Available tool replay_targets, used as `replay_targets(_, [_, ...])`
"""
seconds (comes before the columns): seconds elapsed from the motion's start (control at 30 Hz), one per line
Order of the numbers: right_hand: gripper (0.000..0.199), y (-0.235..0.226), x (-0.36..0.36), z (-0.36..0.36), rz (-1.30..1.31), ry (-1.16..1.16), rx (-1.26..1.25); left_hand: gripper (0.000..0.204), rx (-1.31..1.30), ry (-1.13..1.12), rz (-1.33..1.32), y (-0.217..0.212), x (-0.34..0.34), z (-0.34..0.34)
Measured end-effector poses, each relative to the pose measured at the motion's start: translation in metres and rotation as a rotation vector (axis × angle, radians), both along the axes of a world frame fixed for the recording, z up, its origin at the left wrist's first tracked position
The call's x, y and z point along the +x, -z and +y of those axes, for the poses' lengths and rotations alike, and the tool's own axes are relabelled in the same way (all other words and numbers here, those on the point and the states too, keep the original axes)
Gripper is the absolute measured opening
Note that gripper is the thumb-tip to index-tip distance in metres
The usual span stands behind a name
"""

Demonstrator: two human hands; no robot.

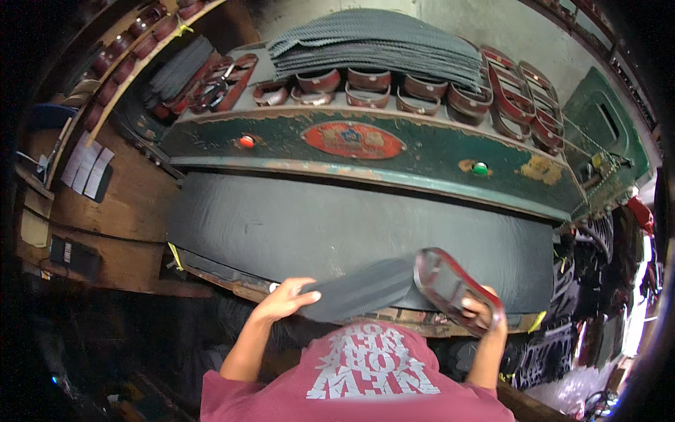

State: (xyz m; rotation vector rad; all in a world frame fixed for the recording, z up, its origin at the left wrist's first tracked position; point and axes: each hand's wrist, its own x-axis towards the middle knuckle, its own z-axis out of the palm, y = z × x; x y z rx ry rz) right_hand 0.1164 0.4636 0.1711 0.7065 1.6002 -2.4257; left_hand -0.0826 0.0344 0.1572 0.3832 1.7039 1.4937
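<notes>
My left hand is closed on the near-left end of a dark grey ribbed sheet, thumb on top. The sheet slants up to the right over the front edge of a wide grey work bed. In my right hand is a red-rimmed, sole-shaped cutting die, its fingers wrapped around the near end. The far end of the die meets or overlaps the right end of the sheet; I cannot tell whether they touch. Both things look slightly blurred.
A green press beam spans behind the bed, with an orange button and a green button. On its top lie a stack of grey ribbed sheets and several red dies. A wooden table stands left.
</notes>
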Motion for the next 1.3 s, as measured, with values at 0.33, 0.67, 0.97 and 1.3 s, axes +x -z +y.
replay_targets(0.33, [0.015,0.068,0.008,0.043,-0.353,0.133,1.465,0.033,0.144,0.018,0.122,-0.122,-0.018,0.059])
replay_targets(0.67, [0.027,0.117,-0.027,0.011,-0.33,0.079,1.206,0.039,0.867,0.022,0.116,-0.192,-0.118,0.429])
replay_targets(0.97, [0.024,0.12,-0.023,0.006,-0.188,0.15,1.407,0.034,0.462,0.175,0.294,-0.177,-0.114,0.384])
replay_targets(1.3, [0.022,0.117,-0.021,0.011,-0.171,0.096,1.408,0.051,-0.26,0.244,1.673,-0.267,-0.225,0.36])
